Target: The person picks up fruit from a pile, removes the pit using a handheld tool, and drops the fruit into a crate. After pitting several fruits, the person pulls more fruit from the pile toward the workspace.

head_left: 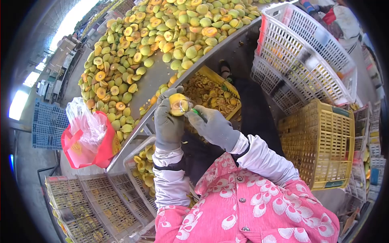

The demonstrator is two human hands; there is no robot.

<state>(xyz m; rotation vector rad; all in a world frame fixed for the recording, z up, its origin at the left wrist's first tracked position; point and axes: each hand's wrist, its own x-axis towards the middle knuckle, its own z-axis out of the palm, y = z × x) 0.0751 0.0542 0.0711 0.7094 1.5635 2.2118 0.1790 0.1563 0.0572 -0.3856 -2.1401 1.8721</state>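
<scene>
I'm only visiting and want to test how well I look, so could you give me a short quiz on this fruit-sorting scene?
1. True or false: the left hand and the right hand both wear grey gloves.
2. What does the left hand hold? A) a yellow fruit B) a white crate C) a red bag
3. Fill in: the small tool in the right hand, held against the fruit, has a ____ handle.

Key: 1 true. 2 A. 3 green.
</scene>
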